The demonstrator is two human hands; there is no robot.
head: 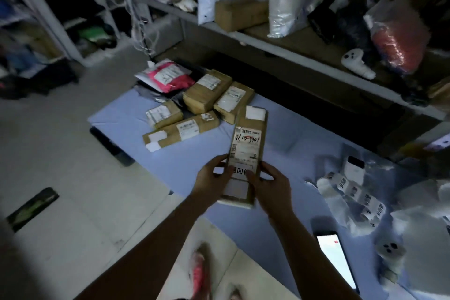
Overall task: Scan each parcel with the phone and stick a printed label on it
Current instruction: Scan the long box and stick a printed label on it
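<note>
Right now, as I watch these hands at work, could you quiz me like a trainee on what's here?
1. True or false: the left hand and the right hand both hold the parcel.
2. Where is the phone? A in a hand; B lying on the blue sheet, screen lit; C on a shelf.
3. Fill in: the strip of labels trails from the small white ____.
Key: 1 true; 2 B; 3 printer.
</note>
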